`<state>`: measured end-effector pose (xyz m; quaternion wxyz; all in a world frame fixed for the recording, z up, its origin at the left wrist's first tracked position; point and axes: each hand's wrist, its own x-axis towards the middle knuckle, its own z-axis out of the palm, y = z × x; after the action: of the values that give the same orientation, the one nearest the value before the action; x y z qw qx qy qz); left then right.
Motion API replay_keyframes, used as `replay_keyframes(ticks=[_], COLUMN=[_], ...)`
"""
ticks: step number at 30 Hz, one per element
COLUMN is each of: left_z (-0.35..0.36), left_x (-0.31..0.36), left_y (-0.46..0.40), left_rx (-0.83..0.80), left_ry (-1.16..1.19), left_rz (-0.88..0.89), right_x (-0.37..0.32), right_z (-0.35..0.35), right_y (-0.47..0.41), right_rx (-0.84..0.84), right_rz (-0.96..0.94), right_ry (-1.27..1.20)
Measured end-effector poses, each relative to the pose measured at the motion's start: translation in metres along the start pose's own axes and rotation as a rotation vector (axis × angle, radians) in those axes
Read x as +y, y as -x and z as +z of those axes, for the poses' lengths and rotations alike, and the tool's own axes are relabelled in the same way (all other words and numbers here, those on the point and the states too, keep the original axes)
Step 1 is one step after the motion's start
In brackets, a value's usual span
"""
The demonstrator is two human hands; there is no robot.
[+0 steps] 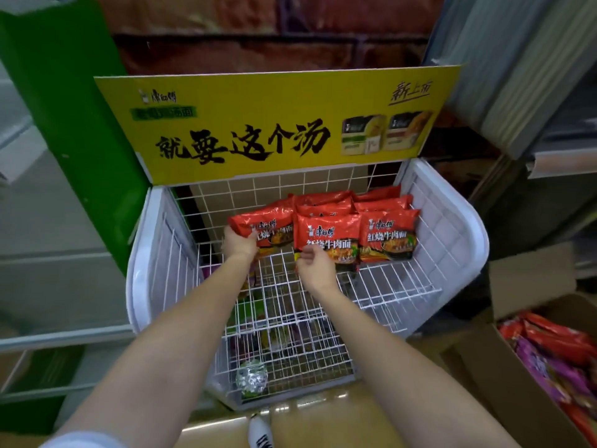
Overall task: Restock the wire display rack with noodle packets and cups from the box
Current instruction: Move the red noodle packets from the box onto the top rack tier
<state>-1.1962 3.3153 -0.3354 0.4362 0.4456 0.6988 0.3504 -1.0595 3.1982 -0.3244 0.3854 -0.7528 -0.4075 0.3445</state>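
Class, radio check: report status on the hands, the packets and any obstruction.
Left hand gripping leftmost red packet on rack. Right hand at middle packet, grip unclear. Box at right, part full. No obstruction.

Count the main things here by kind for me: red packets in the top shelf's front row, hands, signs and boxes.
Red noodle packets, front row: 3 (left packet, middle packet, right packet); more stand behind, too hidden to count.
Hands: 2 (left hand, right hand)
Yellow sign: 1
Cardboard box: 1
Total: 7
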Motion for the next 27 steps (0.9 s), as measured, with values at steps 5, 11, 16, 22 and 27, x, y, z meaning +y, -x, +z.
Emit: replay_keyframes(ticks=[5, 11, 16, 22, 27], left_z=[-0.014, -0.017, -0.011, 0.002, 0.006], left_x=[-0.013, -0.02, -0.016, -0.011, -0.009], left_y=[0.016, 0.018, 0.003, -0.031, -0.046], left_rx=[-0.004, -0.061, -0.133, -0.129, -0.089], left_ry=[-0.049, -0.137, -0.071, 0.014, 0.002], left_rz=[-0.009, 0.065, 0.084, 0.079, 0.084], right_x=[0.009, 0.005, -0.025, -0.049, -0.045], right_z=[-0.009, -0.005, 0.011, 0.035, 0.047], right_y=[0.012, 0.012, 0.001, -0.023, -0.034], right_rx=[-0.006, 0.006, 0.036, 0.063, 0.087], right_rz=[-0.005, -0.057, -0.091, -0.095, -0.056], right_ry=[0.024, 0.042, -0.003, 0.007, 0.013])
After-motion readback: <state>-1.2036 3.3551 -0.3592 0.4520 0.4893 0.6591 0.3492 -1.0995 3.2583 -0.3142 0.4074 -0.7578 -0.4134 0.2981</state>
